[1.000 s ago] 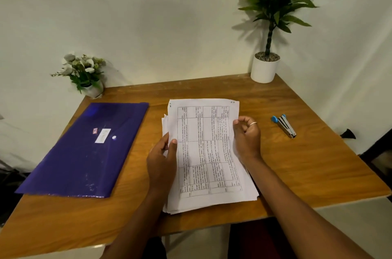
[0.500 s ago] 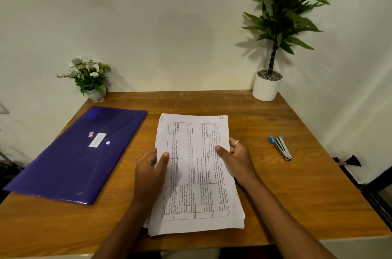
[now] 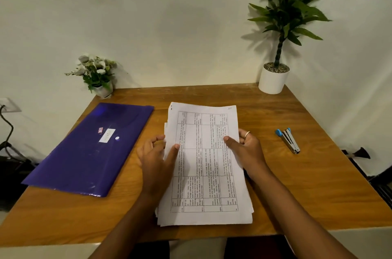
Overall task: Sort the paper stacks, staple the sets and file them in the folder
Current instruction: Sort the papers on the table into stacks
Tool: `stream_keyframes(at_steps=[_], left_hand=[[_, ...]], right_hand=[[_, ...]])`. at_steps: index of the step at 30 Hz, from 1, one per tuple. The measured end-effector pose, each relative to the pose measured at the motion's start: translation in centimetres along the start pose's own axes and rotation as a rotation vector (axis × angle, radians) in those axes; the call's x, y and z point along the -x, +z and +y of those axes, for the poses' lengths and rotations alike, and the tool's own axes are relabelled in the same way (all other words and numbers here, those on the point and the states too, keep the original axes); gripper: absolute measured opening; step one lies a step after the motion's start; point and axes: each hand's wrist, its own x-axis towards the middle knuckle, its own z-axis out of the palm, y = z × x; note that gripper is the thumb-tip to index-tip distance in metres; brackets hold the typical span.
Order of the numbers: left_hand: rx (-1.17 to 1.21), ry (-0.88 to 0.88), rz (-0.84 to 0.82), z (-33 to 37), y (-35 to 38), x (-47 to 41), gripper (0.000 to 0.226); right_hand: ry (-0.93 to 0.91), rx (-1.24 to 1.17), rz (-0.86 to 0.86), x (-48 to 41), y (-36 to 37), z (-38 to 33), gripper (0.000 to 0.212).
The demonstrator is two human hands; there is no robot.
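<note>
At the far left of the wooden table (image 3: 318, 184) lies a purple folder (image 3: 89, 148), flat and closed, with a small white label (image 3: 107, 135) on its cover. It is angled so its far end points toward the back wall. Behind it, at the table's back-left corner, stands a little pot of white flowers (image 3: 96, 74).

Next comes the person's left hand (image 3: 156, 159). Its grip is clamped on the left edge of the paper stack (image 3: 203, 174), with the thumb laid on the top sheet and the fingers curled against the side of the pile. The stack sits lengthwise in the middle of the table, apart from the folder, with its near end close to the front edge. The top page is a printed grid of text, and the sheets beneath are slightly fanned out of line.

The right hand (image 3: 246, 148), wearing a ring (image 3: 247, 134), has its grip clamped on the stack's right edge, thumb on top and fingers behind.

Further right a small stapler (image 3: 289, 140) with blue ends lies alone on the wood. In the back-right corner stands a tall green plant (image 3: 272, 80) in a white pot.
</note>
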Motion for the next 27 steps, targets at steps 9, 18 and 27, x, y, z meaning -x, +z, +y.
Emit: stream_keyframes(at_steps=[9,18,27], left_hand=[[0.041,-0.175,-0.295,2.1,-7.4,-4.1,0.022],[-0.682,0.049,-0.61,-0.8,-14.1,-9.4,0.029],[-1.108,0.076,-0.622,-8.2,-14.8,-10.3,0.013]], right_hand=[[0.15,-0.235,-0.143,1.2,2.4,-2.5,0.034],[0.172,0.075,-0.307,1.8,4.4,-2.7,0.029],[-0.062,0.939,0.143,1.0,2.9,3.0,0.081]])
